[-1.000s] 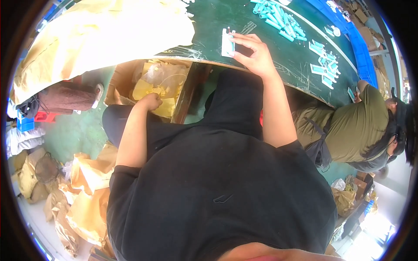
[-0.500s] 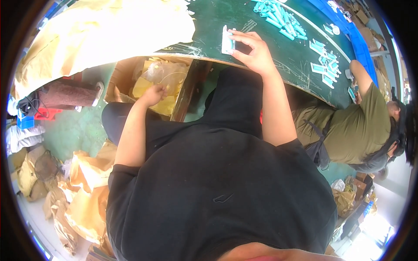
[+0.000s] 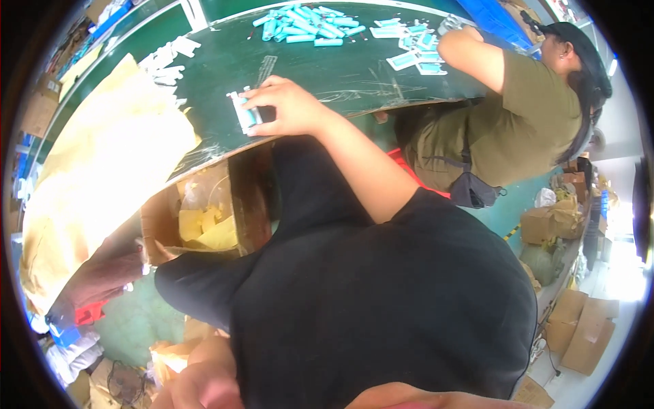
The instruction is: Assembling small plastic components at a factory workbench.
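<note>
My right hand [image 3: 289, 107] is at the near edge of the green table, thumb and fingers closed on a narrow white plastic holder [image 3: 243, 113] with a teal part in it. The holder stands upright on or just above the tabletop; the palm hides part of it. My left hand [image 3: 201, 385] is at the bottom left, beside my black shirt, close to the camera and cut off by the lower edge. Its fingers do not show clearly.
Teal tubes [image 3: 306, 26] lie heaped at the table's far side, with white-and-teal pieces [image 3: 415, 48] to their right. Brown paper [image 3: 116, 143] covers the left; white pieces [image 3: 170, 58] lie behind it. An open carton [image 3: 153, 221] stands below. A co-worker [image 3: 504, 109] works at right.
My left hand has moved from above the open carton back to the bottom left. The view has turned right; my right hand keeps the white holder at the table's edge.
</note>
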The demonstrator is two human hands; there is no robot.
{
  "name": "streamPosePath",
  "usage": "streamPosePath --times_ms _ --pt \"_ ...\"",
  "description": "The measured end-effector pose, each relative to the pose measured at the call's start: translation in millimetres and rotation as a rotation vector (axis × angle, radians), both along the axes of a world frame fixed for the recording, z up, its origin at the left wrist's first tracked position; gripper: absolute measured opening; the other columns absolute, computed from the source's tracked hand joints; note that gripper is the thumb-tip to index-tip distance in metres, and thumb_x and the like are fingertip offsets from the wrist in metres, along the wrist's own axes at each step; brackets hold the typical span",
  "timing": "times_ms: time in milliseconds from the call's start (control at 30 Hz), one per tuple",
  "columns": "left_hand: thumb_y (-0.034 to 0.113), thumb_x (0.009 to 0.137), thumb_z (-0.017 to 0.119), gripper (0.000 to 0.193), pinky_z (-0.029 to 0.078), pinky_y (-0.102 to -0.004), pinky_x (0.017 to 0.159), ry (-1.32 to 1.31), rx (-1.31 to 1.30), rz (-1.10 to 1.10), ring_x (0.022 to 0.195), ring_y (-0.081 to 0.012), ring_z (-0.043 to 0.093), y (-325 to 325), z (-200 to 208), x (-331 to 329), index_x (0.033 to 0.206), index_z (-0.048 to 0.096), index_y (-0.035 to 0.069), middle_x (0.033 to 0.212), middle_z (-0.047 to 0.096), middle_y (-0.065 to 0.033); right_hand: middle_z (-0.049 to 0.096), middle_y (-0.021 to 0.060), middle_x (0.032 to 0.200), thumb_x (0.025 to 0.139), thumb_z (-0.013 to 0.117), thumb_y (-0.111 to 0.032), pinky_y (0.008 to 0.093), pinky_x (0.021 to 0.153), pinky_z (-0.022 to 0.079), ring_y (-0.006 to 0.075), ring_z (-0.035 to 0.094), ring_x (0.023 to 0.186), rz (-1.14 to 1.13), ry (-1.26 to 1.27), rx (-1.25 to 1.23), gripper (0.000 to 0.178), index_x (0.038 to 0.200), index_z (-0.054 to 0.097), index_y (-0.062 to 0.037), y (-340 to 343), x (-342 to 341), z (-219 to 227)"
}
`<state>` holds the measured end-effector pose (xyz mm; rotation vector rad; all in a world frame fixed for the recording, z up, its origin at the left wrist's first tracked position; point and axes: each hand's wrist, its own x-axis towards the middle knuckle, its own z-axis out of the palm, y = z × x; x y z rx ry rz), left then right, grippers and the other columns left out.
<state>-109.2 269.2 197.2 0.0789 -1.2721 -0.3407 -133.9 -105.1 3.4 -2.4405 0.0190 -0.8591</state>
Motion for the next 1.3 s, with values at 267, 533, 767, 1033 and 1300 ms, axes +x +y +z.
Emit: streamPosePath --times_ms 267,533,767,1033,1300 --pt "0.006 0.098 0.069 0.028 0.053 -0.0348 0.088 0.107 -0.158 0.118 0.115 -0.0173 0.058 -42 20 -32 0.125 0.068 0.015 0.125 0.063 0.0018 0.075 0.0071 0.138 0.074 0.094 -0.029 0.0396 0.102 0.055 0.0276 0.066 0.107 0.027 0.005 -0.01 0.054 0.124 0.08 -0.0147 -8 3 -7" --pt "-0.005 0.092 0.071 0.025 0.053 -0.0338 0.084 0.273 -0.374 0.196 0.103 -0.0194 0.058 -74 36 -51 0.11 0.069 0.012 0.11 0.057 0.0009 0.076 0.0078 0.134 0.071 0.094 -0.038 0.0422 0.103 0.055 0.0306 0.067 0.113 -0.041 -0.04 -0.046 0.057 0.122 0.081 -0.0146 -6 0 -12" --pt "0.011 0.098 0.068 0.005 0.058 -0.0427 0.074 -0.085 0.106 -0.078 0.084 -0.0221 0.061 -40 12 -33 0.102 0.067 0.011 0.096 0.059 -0.0039 0.08 0.0178 0.111 0.078 0.094 -0.03 0.0428 0.091 0.06 0.0337 0.077 0.103 -0.575 -0.299 0.004 0.048 0.114 0.077 -0.0036 -81 -36 13" --pt "0.005 0.089 0.076 0.012 0.055 -0.0376 0.056 -0.457 0.564 0.498 0.065 -0.0253 0.069 -58 -17 -1 0.1 0.073 0.003 0.082 0.073 -0.0096 0.057 0.0309 0.148 0.087 0.081 -0.048 0.0576 0.114 0.04 0.0468 0.054 0.136 -1.51 0.049 -0.07 0.066 0.132 0.071 0.0002 -232 -113 31" --pt "-0.008 0.094 0.062 0.019 0.057 -0.031 0.074 -0.572 1.053 0.765 0.082 -0.0184 0.07 -142 -84 66 0.11 0.069 -0.001 0.094 0.07 -0.0114 0.076 0.0156 0.103 0.085 0.074 -0.02 0.0453 0.086 0.058 0.036 0.073 0.098 -0.917 -0.32 0.057 0.019 0.1 0.078 -0.0096 -175 -46 -2"
